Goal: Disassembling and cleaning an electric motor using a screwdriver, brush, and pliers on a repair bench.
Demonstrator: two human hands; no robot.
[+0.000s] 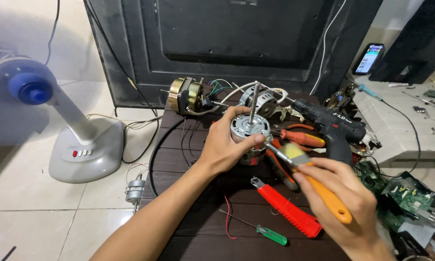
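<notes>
Clearly dense piece: fan motor, metal housing, steel shaft upright, likely heavy for its bulk, rigid. Sits on dark table, near middle. Left hand wraps housing from side, fingers clenched round rim, firm grip there; shaft too thin and slick to hold. Right hand grasps orange-handled brush, bristles blurred beside housing. Thin wires look fragile; keep fingers off them.

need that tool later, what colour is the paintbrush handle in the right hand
Orange plastic paintbrush handle, in the right hand; head view.
</notes>
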